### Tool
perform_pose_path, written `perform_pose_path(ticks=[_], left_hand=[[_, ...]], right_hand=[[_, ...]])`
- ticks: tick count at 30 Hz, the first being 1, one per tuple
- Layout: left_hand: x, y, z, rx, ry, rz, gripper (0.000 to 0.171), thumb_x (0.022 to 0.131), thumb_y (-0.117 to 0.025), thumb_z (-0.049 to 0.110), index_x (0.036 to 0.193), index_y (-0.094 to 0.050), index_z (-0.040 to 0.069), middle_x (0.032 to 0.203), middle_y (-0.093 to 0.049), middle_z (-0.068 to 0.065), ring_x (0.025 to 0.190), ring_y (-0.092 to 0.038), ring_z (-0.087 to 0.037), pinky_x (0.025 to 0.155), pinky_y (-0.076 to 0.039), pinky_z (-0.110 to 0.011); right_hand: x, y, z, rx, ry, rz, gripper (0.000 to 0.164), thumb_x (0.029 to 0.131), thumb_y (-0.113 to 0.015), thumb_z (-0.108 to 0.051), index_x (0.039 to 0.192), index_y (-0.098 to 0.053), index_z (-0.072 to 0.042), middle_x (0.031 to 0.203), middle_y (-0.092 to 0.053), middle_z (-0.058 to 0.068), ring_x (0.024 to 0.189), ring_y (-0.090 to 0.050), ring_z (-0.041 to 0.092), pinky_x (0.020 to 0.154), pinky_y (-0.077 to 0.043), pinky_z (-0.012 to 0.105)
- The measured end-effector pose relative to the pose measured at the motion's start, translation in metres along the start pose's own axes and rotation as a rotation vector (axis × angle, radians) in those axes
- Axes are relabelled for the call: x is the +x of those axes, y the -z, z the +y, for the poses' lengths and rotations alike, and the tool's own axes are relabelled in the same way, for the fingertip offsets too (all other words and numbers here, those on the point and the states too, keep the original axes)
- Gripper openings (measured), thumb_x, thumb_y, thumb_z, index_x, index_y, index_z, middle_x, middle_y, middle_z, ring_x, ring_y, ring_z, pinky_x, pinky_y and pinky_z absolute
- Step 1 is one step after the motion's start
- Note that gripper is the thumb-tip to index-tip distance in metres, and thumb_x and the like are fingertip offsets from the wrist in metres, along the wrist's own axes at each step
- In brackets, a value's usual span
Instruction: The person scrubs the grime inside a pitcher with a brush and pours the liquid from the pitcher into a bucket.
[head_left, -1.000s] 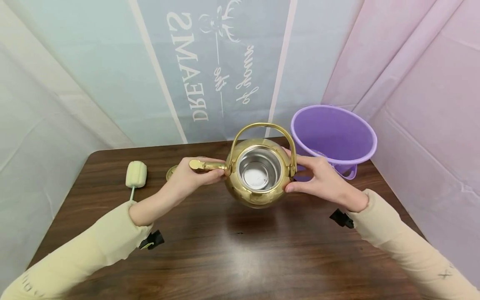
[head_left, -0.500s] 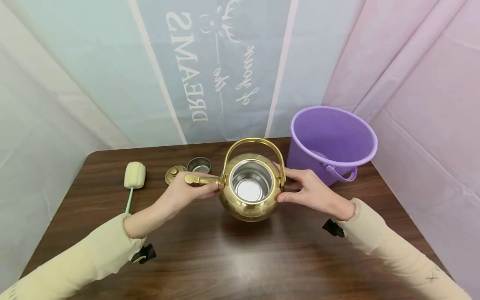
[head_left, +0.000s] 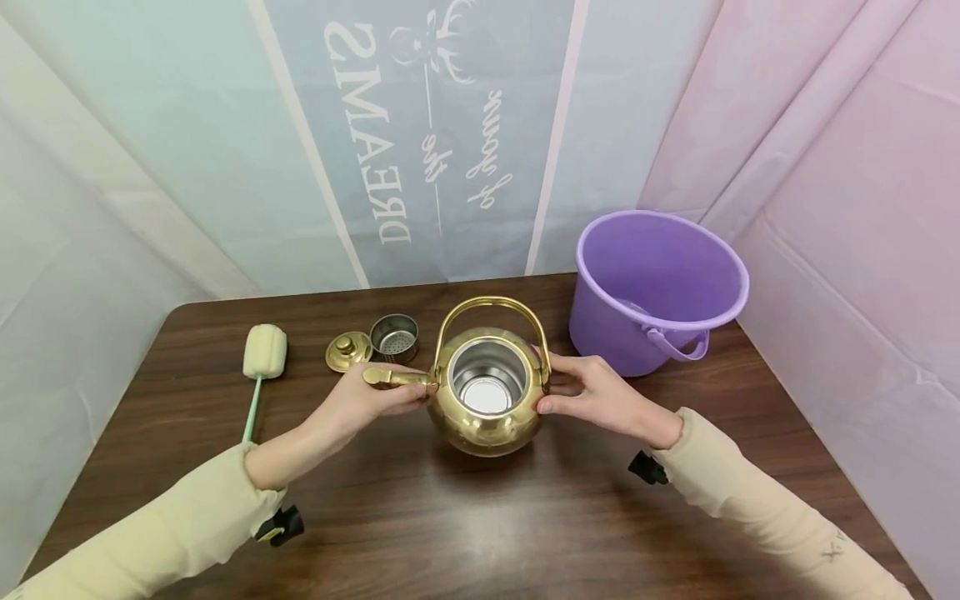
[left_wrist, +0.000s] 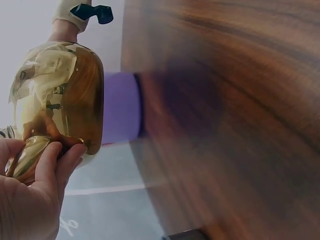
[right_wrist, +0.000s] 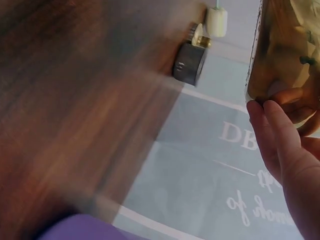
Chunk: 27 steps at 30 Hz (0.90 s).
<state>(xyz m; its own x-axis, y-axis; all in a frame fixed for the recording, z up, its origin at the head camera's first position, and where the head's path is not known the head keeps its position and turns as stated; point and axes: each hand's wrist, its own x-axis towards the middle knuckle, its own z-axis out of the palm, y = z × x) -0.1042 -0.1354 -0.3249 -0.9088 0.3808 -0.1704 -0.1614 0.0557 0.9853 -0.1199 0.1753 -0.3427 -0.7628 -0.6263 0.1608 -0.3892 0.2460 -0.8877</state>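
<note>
A shiny gold teapot (head_left: pixel 486 433) with its lid off hangs just above the table between both hands. Its round mouth shows a steel inside, and the arched handle stands upright. My left hand (head_left: pixel 367 396) grips the spout, thumb on one side and fingers on the other, as the left wrist view also shows. The right hand (head_left: pixel 600 396) holds the opposite side of the body, with the thumb in front and fingers behind. In the left wrist view a gap separates the teapot's base (left_wrist: pixel 100 100) from the tabletop.
Behind the left hand lie the gold lid (head_left: pixel 348 352) and a steel strainer (head_left: pixel 394 337). A sponge brush (head_left: pixel 265 352) with a green stick is at the far left. The purple bucket (head_left: pixel 611 325) stands at the back right. Cloth backdrop (head_left: pixel 450 208) borders the wooden table (head_left: pixel 480 533).
Both hands have brought the teapot down, toward me and slightly left, away from the bucket. The strainer and lid, largely hidden before, are now in sight.
</note>
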Motion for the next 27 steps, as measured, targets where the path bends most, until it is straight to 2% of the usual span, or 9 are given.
perform_pose_path(ticks=[8, 20, 23, 27], left_hand=[[-0.001, 0.001, -0.02, -0.077, 0.071, 0.037, 0.033, 0.082, -0.06, -0.001, 0.108, -0.053, -0.021, 0.091, -0.068, -0.008, 0.084, -0.065, -0.014, 0.083, -0.047, -0.038], [0.004, 0.007, -0.044, -0.144, 0.156, 0.053, 0.031, 0.084, -0.058, -0.001, 0.109, -0.054, -0.019, 0.089, -0.068, -0.008, 0.085, -0.065, -0.014, 0.082, -0.049, -0.032], [0.005, 0.008, -0.048, -0.171, 0.167, 0.054, 0.031, 0.084, -0.057, -0.002, 0.109, -0.053, -0.019, 0.089, -0.068, -0.007, 0.085, -0.065, -0.015, 0.082, -0.049, -0.031], [0.005, 0.009, -0.054, -0.21, 0.173, 0.063, 0.03, 0.084, -0.057, -0.003, 0.109, -0.053, -0.019, 0.088, -0.067, -0.007, 0.085, -0.064, -0.015, 0.082, -0.048, -0.032]], right_hand=[[0.0, -0.01, 0.017, -0.004, -0.026, -0.031, 0.058, 0.081, -0.066, -0.021, 0.127, -0.046, 0.007, 0.118, -0.057, 0.02, 0.1, -0.061, 0.025, 0.081, -0.049, 0.029], [0.003, -0.024, 0.046, -0.006, -0.028, -0.053, 0.044, 0.084, -0.063, -0.017, 0.12, -0.053, 0.007, 0.115, -0.059, 0.017, 0.103, -0.058, 0.018, 0.083, -0.048, 0.029], [0.004, -0.025, 0.049, -0.024, -0.045, -0.069, 0.047, 0.086, -0.062, -0.019, 0.123, -0.05, 0.008, 0.118, -0.058, 0.019, 0.102, -0.059, 0.022, 0.083, -0.048, 0.031], [0.006, -0.027, 0.053, -0.096, -0.072, -0.066, 0.056, 0.086, -0.061, -0.024, 0.126, -0.045, 0.011, 0.124, -0.052, 0.021, 0.111, -0.053, 0.025, 0.088, -0.045, 0.035]])
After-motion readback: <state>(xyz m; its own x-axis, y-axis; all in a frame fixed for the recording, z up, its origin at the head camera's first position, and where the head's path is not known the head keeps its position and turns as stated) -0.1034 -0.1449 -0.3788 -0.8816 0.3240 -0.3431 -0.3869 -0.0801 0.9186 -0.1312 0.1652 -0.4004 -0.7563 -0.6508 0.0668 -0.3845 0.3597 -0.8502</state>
